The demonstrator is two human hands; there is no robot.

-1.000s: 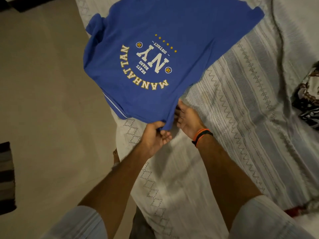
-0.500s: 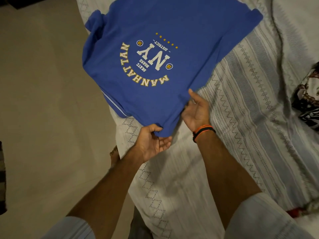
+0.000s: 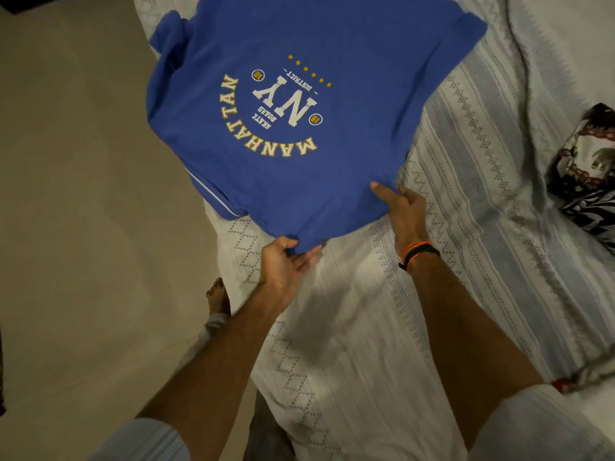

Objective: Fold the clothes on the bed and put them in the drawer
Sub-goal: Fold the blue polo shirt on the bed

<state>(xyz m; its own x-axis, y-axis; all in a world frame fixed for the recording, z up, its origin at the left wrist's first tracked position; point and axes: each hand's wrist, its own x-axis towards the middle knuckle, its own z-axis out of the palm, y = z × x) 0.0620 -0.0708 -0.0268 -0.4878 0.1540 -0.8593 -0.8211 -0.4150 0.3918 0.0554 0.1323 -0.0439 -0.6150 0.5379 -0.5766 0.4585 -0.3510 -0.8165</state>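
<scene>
A blue T-shirt [image 3: 349, 181] with a "Manhattan NY" print lies spread face up at the bed's corner, its left side hanging over the edge. My left hand [image 3: 286, 264] pinches the shirt's near corner, thumb on top and fingers under the cloth. My right hand [image 3: 404, 211] holds the near right edge, thumb lying on the fabric and fingers tucked beneath it. An orange and black band sits on my right wrist. No drawer is in view.
The bed [image 3: 482, 227] wears a pale striped, zigzag-patterned cover. A dark patterned cloth [image 3: 585, 171] lies at the right edge. Beige floor [image 3: 83, 227] runs along the left, with my bare foot [image 3: 218, 296] beside the bed.
My right hand has slid to the right along the shirt's near edge, away from my left hand, and taken hold there. The left hand keeps its pinch on the near corner.
</scene>
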